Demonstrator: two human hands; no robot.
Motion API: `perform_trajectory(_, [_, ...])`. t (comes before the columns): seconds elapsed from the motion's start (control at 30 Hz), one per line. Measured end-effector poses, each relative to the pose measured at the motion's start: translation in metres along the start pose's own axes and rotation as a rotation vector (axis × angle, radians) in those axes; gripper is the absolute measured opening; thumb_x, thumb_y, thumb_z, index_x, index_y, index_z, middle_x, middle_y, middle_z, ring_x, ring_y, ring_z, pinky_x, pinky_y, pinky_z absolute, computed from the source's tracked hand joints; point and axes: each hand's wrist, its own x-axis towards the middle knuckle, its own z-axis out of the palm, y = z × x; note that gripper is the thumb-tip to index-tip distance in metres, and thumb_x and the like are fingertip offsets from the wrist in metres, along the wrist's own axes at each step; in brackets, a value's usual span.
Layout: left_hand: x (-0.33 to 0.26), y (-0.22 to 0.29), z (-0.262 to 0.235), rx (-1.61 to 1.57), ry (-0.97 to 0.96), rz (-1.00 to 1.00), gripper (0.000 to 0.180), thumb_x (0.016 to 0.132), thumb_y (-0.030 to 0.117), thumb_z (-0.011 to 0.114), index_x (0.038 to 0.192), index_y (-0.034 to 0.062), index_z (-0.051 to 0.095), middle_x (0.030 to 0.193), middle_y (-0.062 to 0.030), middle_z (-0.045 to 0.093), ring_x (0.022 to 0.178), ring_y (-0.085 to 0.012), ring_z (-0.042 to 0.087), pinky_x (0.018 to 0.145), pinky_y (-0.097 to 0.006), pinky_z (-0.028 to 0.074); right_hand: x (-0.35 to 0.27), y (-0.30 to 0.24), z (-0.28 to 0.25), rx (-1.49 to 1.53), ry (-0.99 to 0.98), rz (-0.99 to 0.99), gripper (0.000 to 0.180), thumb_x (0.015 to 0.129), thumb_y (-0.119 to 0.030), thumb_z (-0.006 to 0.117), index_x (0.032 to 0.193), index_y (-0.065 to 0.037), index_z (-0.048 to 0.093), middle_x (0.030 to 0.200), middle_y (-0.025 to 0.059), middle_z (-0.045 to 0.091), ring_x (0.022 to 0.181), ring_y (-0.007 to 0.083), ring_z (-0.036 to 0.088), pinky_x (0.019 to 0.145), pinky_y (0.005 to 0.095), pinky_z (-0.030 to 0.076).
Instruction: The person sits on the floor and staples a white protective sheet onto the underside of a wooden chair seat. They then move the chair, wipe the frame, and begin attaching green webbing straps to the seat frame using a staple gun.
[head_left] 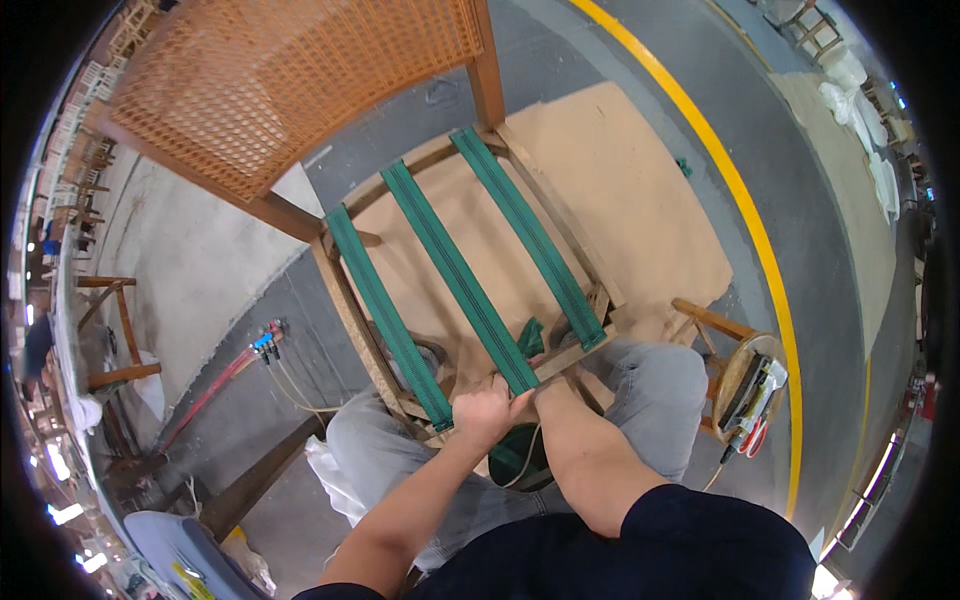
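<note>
Between my knees stands a wooden chair frame (355,330) with a woven cane back (310,85). Three green webbing straps run from its back rail to its front rail: a left strap (385,310), a middle strap (450,265) and a right strap (525,225). At the front rail my left hand (483,410) is closed on the near end of the middle strap, its thumb toward the right. My right hand (548,393) reaches past that same end; its fingers are hidden by the strap and rail. Rolled green webbing (515,455) sits in my lap below the hands.
To my right, a round wooden stool (730,385) carries a staple gun (762,395) with a hose. Flat brown cardboard (650,200) lies under the chair. On the left are a hose connector (268,342) with red hose and a wooden frame (125,330). A yellow line (735,180) crosses the floor.
</note>
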Motion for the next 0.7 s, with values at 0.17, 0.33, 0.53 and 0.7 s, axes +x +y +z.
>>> perform_trajectory(0.17, [0.008,0.000,-0.008,-0.166,-0.152,-0.051,0.047,0.089,0.045,0.077,0.096,0.0001,0.066,0.083,-0.0162,0.070,0.076,-0.0343,0.072,0.064,-0.045,0.057,0.038,-0.007,-0.005,0.003,0.151,-0.122,0.057,0.109,-0.056,0.036,0.100,-0.004,0.058,0.078,0.0055,0.054,0.068,0.0196,0.051,0.061,0.0367,0.047])
perform_trajectory(0.33, [0.025,-0.007,-0.026,-0.301,-0.410,-0.104,0.043,0.090,0.027,0.072,0.117,-0.0054,0.065,0.112,-0.0253,0.069,0.098,-0.0362,0.072,0.082,-0.043,0.059,0.086,-0.017,0.014,-0.006,0.234,-0.207,0.053,0.110,-0.053,0.038,0.098,-0.005,0.056,0.074,0.0040,0.051,0.062,0.0183,0.048,0.058,0.0355,0.045])
perform_trajectory(0.53, [0.054,-0.050,-0.014,-1.384,-0.505,-0.849,0.050,0.091,-0.006,0.049,0.140,0.0005,0.053,0.124,-0.0112,0.066,0.112,-0.0214,0.068,0.099,-0.036,0.054,0.121,-0.011,0.004,-0.088,0.341,-0.227,0.048,0.110,-0.050,0.041,0.095,-0.006,0.055,0.069,0.0022,0.048,0.055,0.0168,0.044,0.054,0.0340,0.043])
perform_trajectory(0.7, [0.063,-0.049,0.017,-1.170,-0.510,-0.992,0.030,0.107,0.013,0.057,0.135,0.0026,0.051,0.111,-0.0068,0.067,0.093,-0.0143,0.066,0.082,-0.030,0.054,0.137,0.002,0.003,-0.243,0.385,-0.193,0.045,0.111,-0.048,0.043,0.093,-0.007,0.053,0.065,0.0007,0.046,0.050,0.0155,0.041,0.051,0.0328,0.041])
